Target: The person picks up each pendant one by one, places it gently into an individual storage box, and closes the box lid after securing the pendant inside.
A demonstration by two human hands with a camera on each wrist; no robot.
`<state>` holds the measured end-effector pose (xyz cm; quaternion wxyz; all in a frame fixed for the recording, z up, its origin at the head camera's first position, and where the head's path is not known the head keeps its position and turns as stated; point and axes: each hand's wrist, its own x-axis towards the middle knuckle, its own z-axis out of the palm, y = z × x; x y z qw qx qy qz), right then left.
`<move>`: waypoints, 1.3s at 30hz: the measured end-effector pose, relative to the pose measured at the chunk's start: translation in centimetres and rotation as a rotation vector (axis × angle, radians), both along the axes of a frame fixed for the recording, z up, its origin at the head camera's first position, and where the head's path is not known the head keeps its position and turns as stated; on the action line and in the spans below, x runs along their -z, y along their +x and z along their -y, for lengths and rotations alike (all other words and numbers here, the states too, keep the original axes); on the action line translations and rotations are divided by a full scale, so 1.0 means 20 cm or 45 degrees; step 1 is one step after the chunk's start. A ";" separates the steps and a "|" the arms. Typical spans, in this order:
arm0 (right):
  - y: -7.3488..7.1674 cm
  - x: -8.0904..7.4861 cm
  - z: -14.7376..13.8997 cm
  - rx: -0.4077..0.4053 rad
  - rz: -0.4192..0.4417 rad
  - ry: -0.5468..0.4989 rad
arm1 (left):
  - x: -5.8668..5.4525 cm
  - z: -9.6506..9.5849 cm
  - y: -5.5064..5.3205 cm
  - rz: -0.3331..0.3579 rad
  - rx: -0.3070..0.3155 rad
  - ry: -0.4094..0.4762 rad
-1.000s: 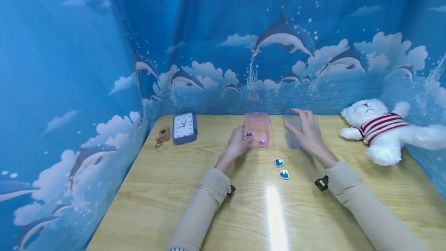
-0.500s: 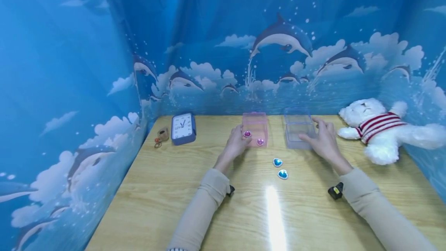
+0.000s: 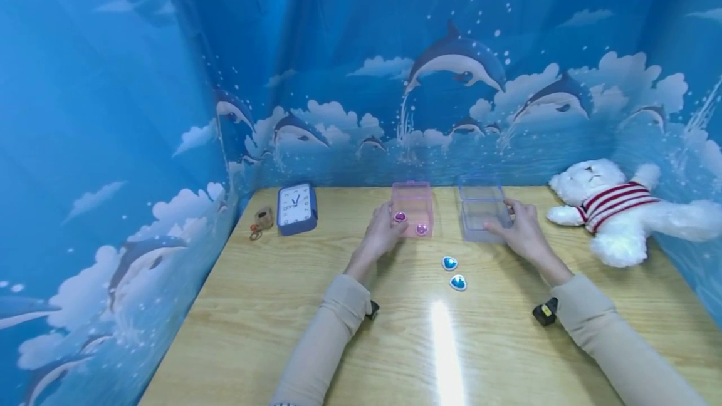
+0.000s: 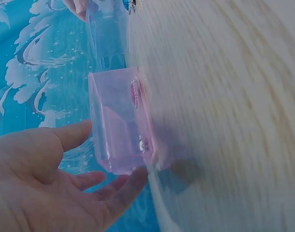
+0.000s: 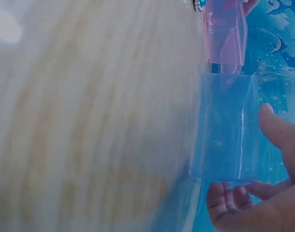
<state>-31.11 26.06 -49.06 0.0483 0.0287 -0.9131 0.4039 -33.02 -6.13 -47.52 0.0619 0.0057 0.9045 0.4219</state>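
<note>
Left hand (image 3: 383,230) grasps pink box (image 3: 416,210), right hand (image 3: 524,229) grasps blue box (image 3: 478,212), each by outer side, probably for steadiness; 2 blue gems (image 3: 458,282) lie in front.

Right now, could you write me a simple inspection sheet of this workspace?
Surface: wood-grain table, with a bright glare streak.
Job's things: open pink box with two pink gems inside; open blue box; two blue gems on the table, in front.
Clutter: clock and small brown object toward the left; white plush bear on the right.
Hands: left hand at the pink box's outer end; right hand at the blue box's.
Cables: nothing seen.
Surroundings: blue curtain printed with dolphins.
</note>
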 end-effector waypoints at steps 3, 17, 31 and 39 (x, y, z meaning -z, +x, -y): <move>0.01 0.00 0.00 0.002 0.004 -0.004 | -0.02 0.01 0.01 -0.057 -0.014 -0.084; 0.02 -0.01 -0.02 -0.026 0.093 0.012 | -0.14 -0.16 0.12 -0.401 0.531 -0.195; 0.03 -0.02 0.00 -0.055 0.119 0.002 | -0.02 -0.33 0.22 -0.291 0.739 -0.572; 0.03 -0.02 0.02 -0.080 0.108 0.003 | 0.03 -0.37 0.23 -0.305 0.801 -0.717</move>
